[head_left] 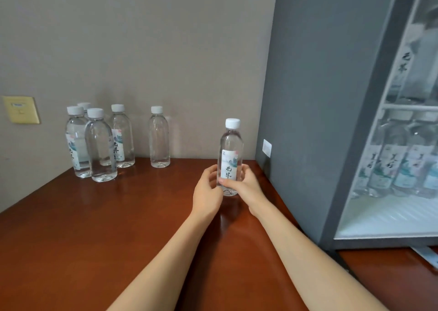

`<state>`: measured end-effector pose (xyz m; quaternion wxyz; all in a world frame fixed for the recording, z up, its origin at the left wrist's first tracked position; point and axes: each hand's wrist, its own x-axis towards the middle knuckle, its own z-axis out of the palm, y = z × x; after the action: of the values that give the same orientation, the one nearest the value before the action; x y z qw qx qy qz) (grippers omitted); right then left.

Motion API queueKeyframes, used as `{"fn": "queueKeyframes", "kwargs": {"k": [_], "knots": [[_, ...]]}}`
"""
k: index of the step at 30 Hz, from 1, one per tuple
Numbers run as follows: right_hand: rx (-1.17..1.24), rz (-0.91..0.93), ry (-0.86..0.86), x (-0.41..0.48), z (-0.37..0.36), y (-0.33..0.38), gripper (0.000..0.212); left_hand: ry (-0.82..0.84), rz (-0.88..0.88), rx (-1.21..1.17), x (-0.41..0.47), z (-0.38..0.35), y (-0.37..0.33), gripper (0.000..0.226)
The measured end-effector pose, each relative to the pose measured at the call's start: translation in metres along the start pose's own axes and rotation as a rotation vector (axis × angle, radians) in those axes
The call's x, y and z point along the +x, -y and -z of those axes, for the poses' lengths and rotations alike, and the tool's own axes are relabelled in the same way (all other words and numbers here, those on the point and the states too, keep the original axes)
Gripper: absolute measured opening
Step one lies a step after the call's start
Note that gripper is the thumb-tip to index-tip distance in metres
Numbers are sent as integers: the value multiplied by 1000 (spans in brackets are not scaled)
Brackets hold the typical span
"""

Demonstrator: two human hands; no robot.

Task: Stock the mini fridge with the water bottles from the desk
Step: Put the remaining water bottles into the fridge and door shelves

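Observation:
A clear water bottle (pixel 230 149) with a white cap and a printed label stands upright near the middle of the brown desk (pixel 94 227). My left hand (pixel 206 192) and my right hand (pixel 244 187) both grip its lower part, one on each side. Several more capped bottles (pixel 99 144) stand in a cluster at the back left by the wall, and one bottle (pixel 159 137) stands apart from them. The grey mini fridge (pixel 315 121) stands on the desk at the right. Behind its front (pixel 403 163) several bottles show on a lower shelf.
A beige wall rises behind the desk, with a yellow wall plate (pixel 21 109) at the left. The fridge's grey side lies just right of the held bottle. A small white sticker (pixel 267 147) sits on that side.

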<state>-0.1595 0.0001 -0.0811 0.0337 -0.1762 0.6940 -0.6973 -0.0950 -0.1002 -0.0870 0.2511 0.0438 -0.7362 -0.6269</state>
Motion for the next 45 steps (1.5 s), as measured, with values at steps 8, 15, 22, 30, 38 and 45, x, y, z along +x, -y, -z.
{"fn": "queueKeyframes", "kwargs": {"k": [8, 15, 22, 30, 38, 45], "knots": [[111, 16, -6, -72, 15, 16, 32, 92, -25, -48, -50, 7, -21, 41], [82, 12, 15, -118, 28, 27, 36, 220, -85, -22, -85, 8, -31, 30], [20, 36, 46, -141, 30, 29, 56, 195, -235, 202, -102, 7, -33, 41], [34, 50, 79, -143, 28, 31, 27, 107, -350, 337, -111, 8, -42, 41], [12, 36, 69, -149, 30, 32, 30, 122, -332, 338, -112, 7, -41, 53], [-58, 26, 23, -152, 30, 27, 37, 135, -342, 332, -118, 8, -46, 50]]}}
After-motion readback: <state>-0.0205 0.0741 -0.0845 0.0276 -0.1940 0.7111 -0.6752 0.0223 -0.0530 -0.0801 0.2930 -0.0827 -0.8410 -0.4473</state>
